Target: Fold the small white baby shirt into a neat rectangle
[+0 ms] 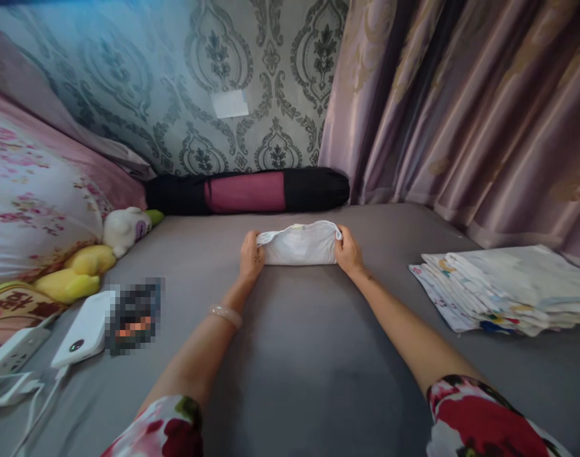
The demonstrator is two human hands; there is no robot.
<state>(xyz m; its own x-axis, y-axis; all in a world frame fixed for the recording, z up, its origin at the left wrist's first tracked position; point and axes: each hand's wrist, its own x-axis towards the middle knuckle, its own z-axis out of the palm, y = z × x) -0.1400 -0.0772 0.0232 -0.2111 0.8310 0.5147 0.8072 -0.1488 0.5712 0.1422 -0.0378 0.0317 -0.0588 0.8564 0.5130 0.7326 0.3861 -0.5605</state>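
A small white garment [300,246] is stretched out between my two hands, over the middle of the grey bed sheet. Its upper edge looks like a gathered band that sags a little, with a pale yellowish label-like spot near the centre. My left hand [251,255] grips the left end of that edge, fingers closed around it. At the opposite end, my right hand [349,252] pinches the cloth near the upper corner. The lower edge hangs straight, at or just above the sheet; I cannot tell whether it touches. What kind of garment it is does not show.
A stack of folded clothes [513,285] lies on the right. Along the wall rests a black and maroon bolster-like roll [246,192]. On the left are plush toys [122,231], a white power bank [84,330], a power strip [13,352], cables and a pixelated item [133,316].
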